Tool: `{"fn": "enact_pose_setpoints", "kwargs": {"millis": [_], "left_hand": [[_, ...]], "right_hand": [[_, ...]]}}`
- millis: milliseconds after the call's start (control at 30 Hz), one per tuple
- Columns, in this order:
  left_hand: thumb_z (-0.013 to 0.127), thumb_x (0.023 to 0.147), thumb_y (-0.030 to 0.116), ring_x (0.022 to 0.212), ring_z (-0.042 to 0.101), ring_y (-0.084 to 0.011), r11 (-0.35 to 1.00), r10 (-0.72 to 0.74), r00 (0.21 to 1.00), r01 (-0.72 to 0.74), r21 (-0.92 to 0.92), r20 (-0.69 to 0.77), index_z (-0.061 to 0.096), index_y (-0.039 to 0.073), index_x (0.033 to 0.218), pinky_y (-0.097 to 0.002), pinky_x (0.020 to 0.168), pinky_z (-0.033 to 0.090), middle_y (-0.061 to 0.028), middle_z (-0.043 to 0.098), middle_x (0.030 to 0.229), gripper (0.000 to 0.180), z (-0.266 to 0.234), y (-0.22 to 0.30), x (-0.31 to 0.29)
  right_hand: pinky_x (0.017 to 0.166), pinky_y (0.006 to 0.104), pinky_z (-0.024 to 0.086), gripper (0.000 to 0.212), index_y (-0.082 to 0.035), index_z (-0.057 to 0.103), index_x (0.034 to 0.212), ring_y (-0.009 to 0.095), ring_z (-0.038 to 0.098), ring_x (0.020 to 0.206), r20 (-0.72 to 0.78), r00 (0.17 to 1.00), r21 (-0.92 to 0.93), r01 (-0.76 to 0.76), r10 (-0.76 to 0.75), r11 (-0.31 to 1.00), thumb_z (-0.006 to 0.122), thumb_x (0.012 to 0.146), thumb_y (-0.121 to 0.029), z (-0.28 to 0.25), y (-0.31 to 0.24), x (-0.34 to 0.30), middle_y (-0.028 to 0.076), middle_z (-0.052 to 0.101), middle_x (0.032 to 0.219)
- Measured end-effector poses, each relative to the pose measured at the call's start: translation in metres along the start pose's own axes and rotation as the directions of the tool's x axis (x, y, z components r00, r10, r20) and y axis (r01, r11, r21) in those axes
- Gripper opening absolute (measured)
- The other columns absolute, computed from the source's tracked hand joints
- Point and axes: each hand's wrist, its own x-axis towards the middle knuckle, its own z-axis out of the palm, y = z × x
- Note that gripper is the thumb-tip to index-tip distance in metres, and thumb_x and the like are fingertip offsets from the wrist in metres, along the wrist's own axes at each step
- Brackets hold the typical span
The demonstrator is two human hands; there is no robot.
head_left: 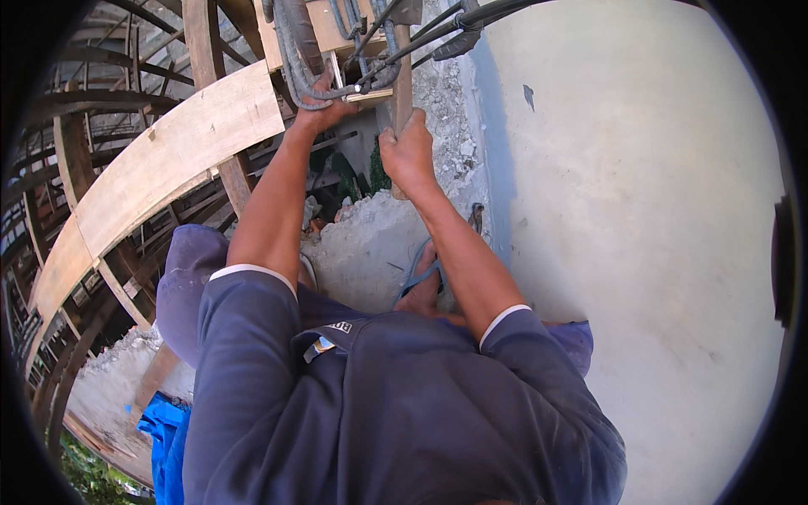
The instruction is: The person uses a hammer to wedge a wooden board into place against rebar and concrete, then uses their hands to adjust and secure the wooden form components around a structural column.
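Observation:
My right hand (408, 156) is closed around the wooden handle of a hammer (403, 88), near its lower end. The dark hammer head (407, 12) is cut off by the top of the view, beside the bent rebar. Farther left, my left hand (322, 111) reaches in behind a loop of steel rebar (290, 76). Its thumb points up along a pale wooden board (337, 71), and the hand appears to grip the board's lower edge. The rebar and board partly hide its fingers.
A long curved plywood strip (177, 147) on timber supports spans the left. Broken concrete (366, 240) lies under my sandalled feet, beside a smooth pale wall or slab (631, 210) on the right. Black cables (497, 12) cross the top. A blue sheet (168, 433) hangs lower left.

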Motion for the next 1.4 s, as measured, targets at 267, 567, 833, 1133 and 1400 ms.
{"fn": "enact_pose_setpoints", "kwargs": {"millis": [267, 567, 833, 1133, 1400], "left_hand": [[0.089, 0.060, 0.022, 0.109, 0.065, -0.0314, 0.999, -0.025, 1.000, 0.025, -0.024, 0.007, 0.025, -0.002, 0.155, -0.0365, 0.101, 0.048, -0.0222, 0.067, 0.118, 0.116, 0.001, -0.006, 0.000], [0.089, 0.059, 0.027, 0.119, 0.062, -0.0333, 0.999, -0.009, 1.000, 0.009, -0.037, 0.001, 0.026, -0.009, 0.152, -0.0367, 0.103, 0.047, -0.0254, 0.063, 0.126, 0.118, 0.000, -0.007, 0.007], [0.090, 0.058, 0.026, 0.118, 0.062, -0.0340, 0.998, -0.047, 0.998, 0.049, -0.040, 0.046, 0.021, -0.010, 0.153, -0.0364, 0.104, 0.046, -0.0242, 0.064, 0.125, 0.123, 0.002, -0.005, 0.005], [0.091, 0.058, 0.025, 0.127, 0.055, -0.0313, 0.993, 0.065, 0.997, -0.061, -0.100, 0.037, 0.019, -0.008, 0.154, -0.0349, 0.110, 0.042, -0.0242, 0.055, 0.139, 0.125, 0.006, -0.013, 0.010], [0.085, 0.069, 0.031, 0.119, 0.060, -0.0349, 0.985, 0.088, 0.989, -0.069, 0.160, -0.115, 0.047, -0.004, 0.139, -0.0421, 0.103, 0.046, -0.0260, 0.062, 0.128, 0.088, 0.022, -0.011, 0.000]], "right_hand": [[0.086, 0.0538, 0.051, 0.040, 0.011, 0.043, 0.112, 0.054, 0.064, 0.095, 0.022, 0.997, 0.001, -0.068, 0.067, 0.998, 0.063, 0.084, -0.009, 0.003, 0.001, -0.004, 0.040, 0.063, 0.095], [0.087, 0.0533, 0.052, 0.041, 0.012, 0.043, 0.113, 0.054, 0.064, 0.096, -0.010, 0.997, -0.004, -0.079, 0.079, 0.997, 0.064, 0.084, -0.009, 0.002, 0.002, -0.003, 0.040, 0.064, 0.097], [0.086, 0.0537, 0.052, 0.039, 0.012, 0.047, 0.110, 0.054, 0.064, 0.095, 0.057, 0.998, -0.066, -0.001, 0.005, 0.998, 0.065, 0.082, -0.008, 0.006, 0.013, 0.008, 0.040, 0.064, 0.097], [0.086, 0.0532, 0.052, 0.041, 0.011, 0.048, 0.111, 0.052, 0.065, 0.096, 0.131, 0.990, -0.112, -0.032, 0.046, 0.993, 0.064, 0.083, -0.014, -0.007, 0.009, 0.012, 0.040, 0.064, 0.097], [0.087, 0.0516, 0.051, 0.042, 0.011, 0.053, 0.112, 0.051, 0.065, 0.095, 0.167, 0.978, -0.020, -0.127, 0.128, 0.992, 0.062, 0.082, -0.016, -0.045, 0.010, -0.043, 0.038, 0.065, 0.098]]}}
